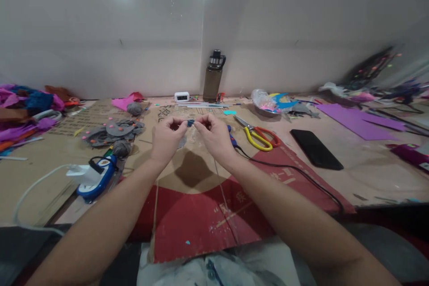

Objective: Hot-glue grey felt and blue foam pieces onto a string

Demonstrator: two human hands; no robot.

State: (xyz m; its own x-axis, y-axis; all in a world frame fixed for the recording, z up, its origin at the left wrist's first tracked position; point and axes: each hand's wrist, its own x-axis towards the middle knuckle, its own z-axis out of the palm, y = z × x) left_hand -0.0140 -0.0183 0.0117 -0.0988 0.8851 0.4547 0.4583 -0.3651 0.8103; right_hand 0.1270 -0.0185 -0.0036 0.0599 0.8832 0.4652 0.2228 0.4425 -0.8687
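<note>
My left hand and my right hand meet above the cardboard, fingertips pinched close together. Between them is a small dark blue piece, and both hands appear to grip it; its exact kind is too small to tell. Just below the fingers lies a small grey scrap. Partly hidden behind my right hand is a blue tool with a black cord. Scissors with one yellow and one red handle lie to the right of that hand, blades partly open.
A red-printed cardboard sheet covers the near work area. Behind stand a bottle and a small white clock. Left are grey felt pieces and a blue power strip; right, a black phone and purple sheets.
</note>
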